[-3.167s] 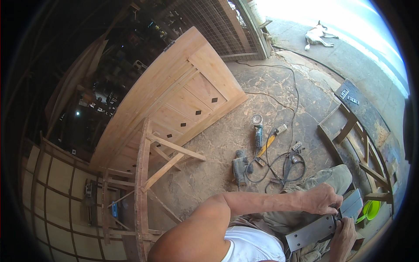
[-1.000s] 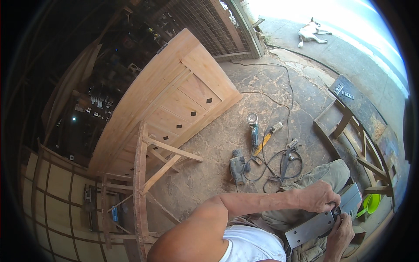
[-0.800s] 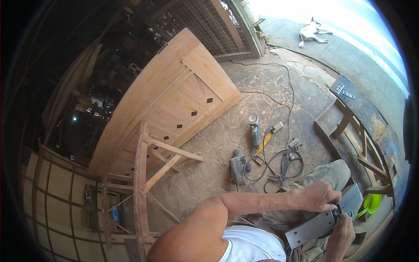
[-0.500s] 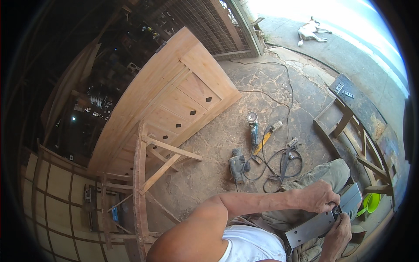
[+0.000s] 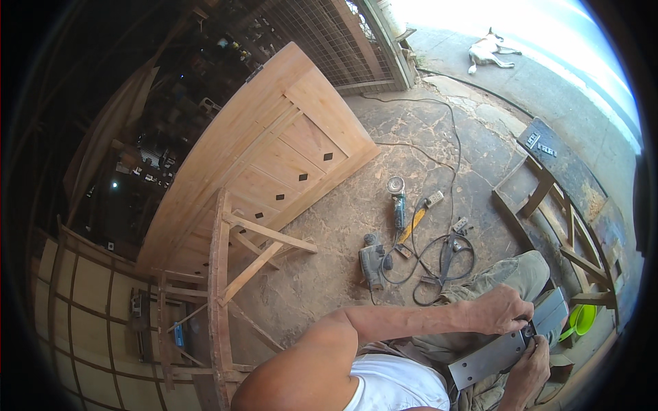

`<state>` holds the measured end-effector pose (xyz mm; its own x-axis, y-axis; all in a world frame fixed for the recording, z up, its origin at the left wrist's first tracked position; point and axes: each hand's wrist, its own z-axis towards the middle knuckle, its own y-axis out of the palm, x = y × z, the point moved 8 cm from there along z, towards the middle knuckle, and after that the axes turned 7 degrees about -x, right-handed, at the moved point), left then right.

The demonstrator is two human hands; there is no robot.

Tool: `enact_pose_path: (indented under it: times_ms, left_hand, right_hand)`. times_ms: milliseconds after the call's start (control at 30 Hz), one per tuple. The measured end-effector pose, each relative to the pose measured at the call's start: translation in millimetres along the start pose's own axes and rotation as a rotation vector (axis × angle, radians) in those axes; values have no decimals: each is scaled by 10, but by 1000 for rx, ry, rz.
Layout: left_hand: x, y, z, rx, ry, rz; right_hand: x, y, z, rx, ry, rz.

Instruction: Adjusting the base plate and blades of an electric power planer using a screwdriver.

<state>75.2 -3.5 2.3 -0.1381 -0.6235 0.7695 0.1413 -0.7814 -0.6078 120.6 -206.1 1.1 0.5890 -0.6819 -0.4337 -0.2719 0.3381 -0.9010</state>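
A long grey metal tool, apparently an electric hand planer (image 5: 485, 359), lies across my lap with its flat, holed sole facing up. Midway along it, a dark round part, like a cutter drum, sits in a gap between the plates. My left hand (image 5: 504, 309) is closed at the far side of that gap, fingertips pinched by the dark part; what they pinch is too small to make out. From the near side my right hand (image 5: 533, 364) grips the planer's edge, its thumb by the same gap. Beneath the tool are my greenish trousers.
On the cracked floor lie an angle grinder (image 5: 398, 201), a grey power tool (image 5: 373, 262) and coiled cords (image 5: 473, 260). A panelled wooden door (image 5: 274, 161) leans beyond a wooden trestle (image 5: 219, 288). Right: a wooden frame (image 5: 541, 195) and green dipper (image 5: 583, 317). A dog (image 5: 488, 51) lies outside.
Both hands have shifted very slightly around the middle of the planer. Everything else stays where it was.
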Motion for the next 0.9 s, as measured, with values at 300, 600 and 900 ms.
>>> enact_pose_path:
  times_ms: [300,600,900]
  left_hand:
    - [74,41,2,9,23,-3]
    - [47,66,34,-84,50,-20]
    - [18,55,26,-52,26,3]
  right_hand:
    - [17,-33,-37,37,-56,33]
    - [2,12,-25,26,41,36]
    - [12,2,-40,65,3,78]
